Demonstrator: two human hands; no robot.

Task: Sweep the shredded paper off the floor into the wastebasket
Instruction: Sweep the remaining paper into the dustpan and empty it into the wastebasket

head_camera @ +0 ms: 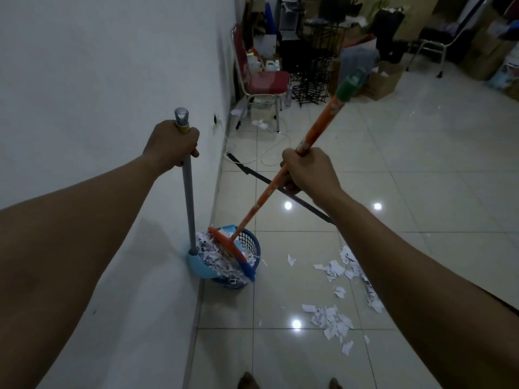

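My left hand (171, 144) grips the top of a grey dustpan handle (188, 203). The light-blue dustpan (200, 266) is tipped over a blue mesh wastebasket (250, 242) by the wall. White shredded paper fills the pan and basket (213, 256). My right hand (307, 171) grips the orange broom handle (261, 203). The broom's orange and blue head (233, 255) rests across the paper at the basket's rim. More shredded paper (334, 318) lies loose on the floor tiles to the right of the basket, partly hidden by my right forearm.
A white wall (98, 80) runs along the left. A red-cushioned metal chair (264, 82), black wire racks (311, 85), boxes and bags crowd the far end. A black strip (303, 203) and a white cable (269, 153) lie on the glossy tiles. My feet (247, 381) show at the bottom edge.
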